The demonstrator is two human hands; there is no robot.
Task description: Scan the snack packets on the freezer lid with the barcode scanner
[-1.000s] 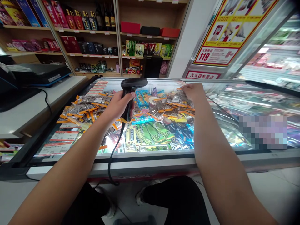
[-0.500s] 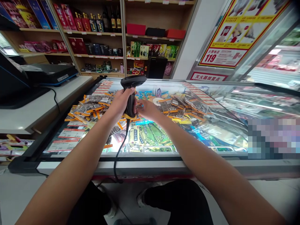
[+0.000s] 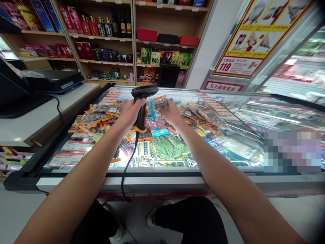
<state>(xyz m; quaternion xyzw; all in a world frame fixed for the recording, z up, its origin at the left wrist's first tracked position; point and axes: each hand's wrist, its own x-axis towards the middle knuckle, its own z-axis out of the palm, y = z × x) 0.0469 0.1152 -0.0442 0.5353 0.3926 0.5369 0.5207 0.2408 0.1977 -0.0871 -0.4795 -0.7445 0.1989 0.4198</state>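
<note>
One handheld scanner [image 3: 139, 117]: black, with a broad head across the top and a yellow-orange band at the foot of its grip; it stands nearly upright just left of the frame's centre, its head reaching toward the right.
Left hand [image 3: 133, 113]: wrapped around the scanner's grip, thumb just below the head, fingertips showing on the grip's right side; the head rises above the hand and the banded foot sticks out below.
Cord [image 3: 129, 162]: black, dropping from the grip's foot over the front edge of the freezer [image 3: 162, 181] to a bend at lower centre.
Clear packet [image 3: 160, 102]: small, see-through, dark inside, an orange strip along its top; its printing is too small to read.
Right hand [image 3: 173, 113]: narrowed in a pinch on the clear packet, which lies on the hand's left side in the frame, top strip free, just below and right of the scanner's head.
Orange-edged packets [image 3: 98, 117]: heaped left of centre, with more of that look to the right of the right hand.
Green packets [image 3: 165, 147]: flat in the freezer, lower in the frame than both hands.
Price labels [image 3: 72, 145]: red and white, middle left.
Poster [image 3: 241, 56]: yellow and red, upper right.
</note>
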